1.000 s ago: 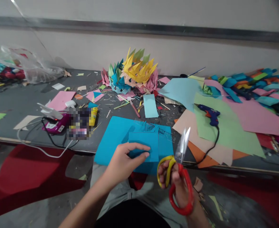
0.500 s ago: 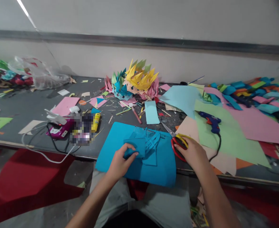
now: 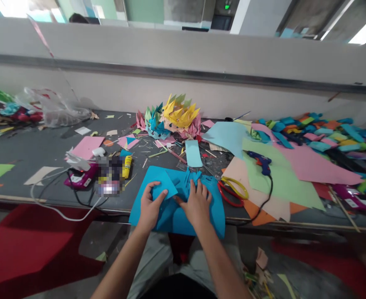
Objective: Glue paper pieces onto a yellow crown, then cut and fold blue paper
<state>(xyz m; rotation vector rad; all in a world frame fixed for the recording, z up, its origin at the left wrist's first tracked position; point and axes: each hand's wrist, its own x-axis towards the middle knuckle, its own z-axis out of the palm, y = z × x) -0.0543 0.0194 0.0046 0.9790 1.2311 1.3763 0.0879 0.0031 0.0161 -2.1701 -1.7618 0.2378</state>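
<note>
My left hand [image 3: 151, 207] grips a blue paper square [image 3: 166, 185] between thumb and fingers, tilted above a large blue sheet [image 3: 175, 220]. My right hand [image 3: 199, 202] rests palm down with its fingers stretched out and touching thin blue paper strips [image 3: 194, 175], some of them hidden under the fingers. To the right of that hand lie scissors [image 3: 246, 194] with a red and a yellow handle loop. The big blue sheet hangs over the table's front edge, above my lap.
A blue glue gun [image 3: 262, 161] with a black cord lies on a green sheet [image 3: 290, 182]. Paper crowns [image 3: 180, 113] stand at the back. A light blue rectangle [image 3: 194, 153], a yellow glue stick [image 3: 126, 167] and a purple power strip [image 3: 81, 177] lie nearby. Scraps cover the table.
My right hand has let go of the scissors, which now lie on the table, and has moved left onto the strips. My left hand has shifted slightly left with the blue square.
</note>
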